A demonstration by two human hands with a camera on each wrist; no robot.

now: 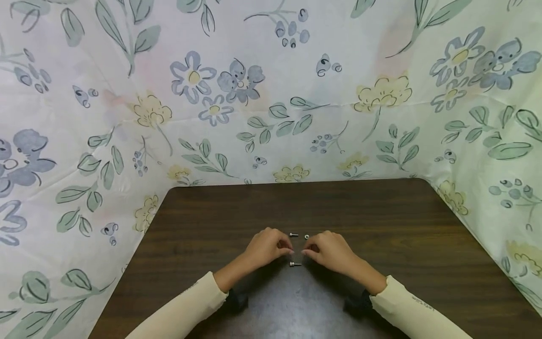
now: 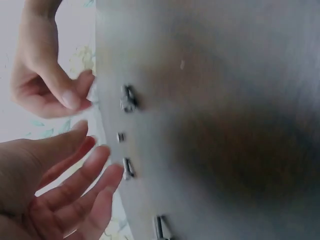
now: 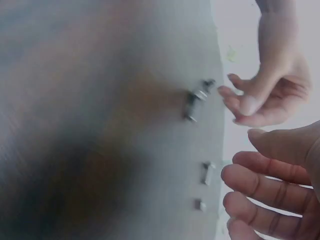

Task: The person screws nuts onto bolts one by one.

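Note:
In the head view my left hand [image 1: 267,247] and right hand [image 1: 331,250] hover over the table, thumbs and fingers bent towards each other with a small gap between the hands. Between and beyond them lie a short silver bolt [image 1: 294,234] and a small nut [image 1: 306,237]. Closer to me lies another bolt [image 1: 295,264], thicker at its head end. The left wrist view shows my left fingers [image 2: 82,187] loosely spread, holding nothing visible. My right hand [image 3: 280,180] looks equally loose in the right wrist view. Anything tiny between the fingertips is too blurred to tell.
A dark brown wooden table [image 1: 203,207] carries the hardware. One more bolt [image 2: 159,227] shows at the lower edge of the left wrist view. Floral cloth [image 1: 271,84] hangs behind and beside the table.

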